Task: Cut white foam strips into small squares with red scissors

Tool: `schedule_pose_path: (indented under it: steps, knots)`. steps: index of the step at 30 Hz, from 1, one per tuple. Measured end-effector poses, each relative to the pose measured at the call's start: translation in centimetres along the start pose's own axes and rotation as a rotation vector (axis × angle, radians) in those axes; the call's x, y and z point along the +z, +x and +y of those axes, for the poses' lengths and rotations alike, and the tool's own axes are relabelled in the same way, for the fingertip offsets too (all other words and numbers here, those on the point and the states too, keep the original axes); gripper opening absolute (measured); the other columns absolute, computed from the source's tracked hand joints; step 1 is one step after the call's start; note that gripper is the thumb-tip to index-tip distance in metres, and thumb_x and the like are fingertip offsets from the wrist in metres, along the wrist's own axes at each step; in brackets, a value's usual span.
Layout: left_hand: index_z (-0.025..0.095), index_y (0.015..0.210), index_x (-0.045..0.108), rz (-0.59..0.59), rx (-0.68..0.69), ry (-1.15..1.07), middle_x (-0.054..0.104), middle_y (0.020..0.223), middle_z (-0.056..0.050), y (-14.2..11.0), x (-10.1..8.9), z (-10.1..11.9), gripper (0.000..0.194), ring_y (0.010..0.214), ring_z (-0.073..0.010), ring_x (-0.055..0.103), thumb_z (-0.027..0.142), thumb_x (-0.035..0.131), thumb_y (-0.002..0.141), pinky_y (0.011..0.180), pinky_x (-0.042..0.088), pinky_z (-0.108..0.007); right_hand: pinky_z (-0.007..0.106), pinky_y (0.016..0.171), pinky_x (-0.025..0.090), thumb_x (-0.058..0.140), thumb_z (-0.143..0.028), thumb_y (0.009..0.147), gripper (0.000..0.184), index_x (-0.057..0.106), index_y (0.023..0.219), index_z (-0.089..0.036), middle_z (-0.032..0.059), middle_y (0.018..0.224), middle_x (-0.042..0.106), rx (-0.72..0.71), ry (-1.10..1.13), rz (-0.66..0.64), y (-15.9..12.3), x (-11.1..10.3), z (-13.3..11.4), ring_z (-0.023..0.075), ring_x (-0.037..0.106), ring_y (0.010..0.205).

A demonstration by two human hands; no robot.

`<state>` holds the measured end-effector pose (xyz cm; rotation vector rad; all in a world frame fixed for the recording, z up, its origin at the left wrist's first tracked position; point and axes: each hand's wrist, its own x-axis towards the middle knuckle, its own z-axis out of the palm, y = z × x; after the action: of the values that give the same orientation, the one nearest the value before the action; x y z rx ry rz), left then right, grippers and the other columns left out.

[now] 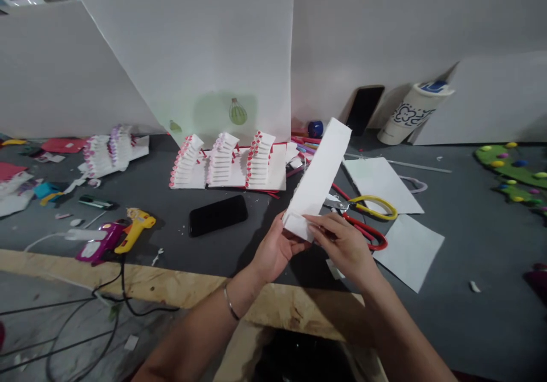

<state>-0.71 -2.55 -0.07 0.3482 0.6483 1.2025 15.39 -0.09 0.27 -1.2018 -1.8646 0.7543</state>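
A long white paper strip (321, 165), folded at its near end, is tilted up over the front of the table. My left hand (277, 251) grips its lower end from underneath, with the fingers partly hidden behind the paper. From the other side my right hand (342, 242) pinches the small folded flap at that same end. Just right of the strip lie yellow-handled scissors (376, 206) and red-handled scissors (367, 231), their blades partly covered. Two white paper sheets, a larger one (384, 183) and a smaller one (412, 251), rest beside them.
A black phone (218, 216) lies left of my hands. Farther left are a yellow glue gun (135, 231) and a purple device (100, 242). Fanned white paper pieces with red dots (259, 160) stand at the back. A patterned cup (412, 113) leans near an upright phone (364, 109).
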Motion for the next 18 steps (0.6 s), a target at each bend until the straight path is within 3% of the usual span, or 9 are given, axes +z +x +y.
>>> schedule_pose_path:
  steps: [4, 9, 14, 18]
  knots:
    - [0.024, 0.117, 0.054, -0.020, -0.051, -0.040, 0.065, 0.119, -0.008, -0.1, 0.3, 0.1, 0.033, 0.100, -0.0211, 0.065, 0.034, 0.060, 0.087, 0.087, 0.053, -0.040, 0.029, 0.065, 0.054, 0.052, -0.034, 0.091, 0.026, 0.072, 0.105, -0.025, 0.0066, 0.091, 0.061, -0.036, -0.060, 0.057, -0.2, 0.2, 0.0, 0.0175, 0.064, 0.076]
    - [0.024, 0.120, 0.053, -0.027, -0.071, -0.054, 0.065, 0.118, -0.008, -0.3, 0.4, 0.3, 0.036, 0.102, -0.0210, 0.064, 0.029, 0.061, 0.086, 0.090, 0.052, -0.041, 0.028, 0.062, 0.054, 0.051, -0.034, 0.093, 0.025, 0.070, 0.107, -0.025, 0.0063, 0.095, 0.058, -0.072, -0.127, 0.104, -0.3, 0.5, -0.1, 0.0148, 0.062, 0.070]
    - [0.023, 0.118, 0.055, -0.024, -0.065, -0.042, 0.067, 0.111, -0.006, -0.3, 0.3, 0.5, 0.035, 0.095, -0.0187, 0.065, 0.026, 0.063, 0.083, 0.087, 0.053, -0.036, 0.029, 0.067, 0.053, 0.048, -0.023, 0.094, 0.025, 0.068, 0.108, -0.023, 0.0075, 0.094, 0.059, -0.219, -0.303, 0.196, -0.6, 1.0, -0.6, 0.0175, 0.061, 0.079]
    - [0.024, 0.115, 0.057, -0.018, -0.063, -0.041, 0.067, 0.108, -0.004, -0.3, 0.3, 0.8, 0.034, 0.091, -0.0156, 0.065, 0.024, 0.064, 0.082, 0.080, 0.053, -0.028, 0.034, 0.073, 0.052, 0.056, -0.028, 0.090, 0.027, 0.065, 0.114, -0.021, 0.0098, 0.096, 0.061, -0.360, -0.382, 0.207, -0.7, 1.2, -0.9, 0.0210, 0.059, 0.085]
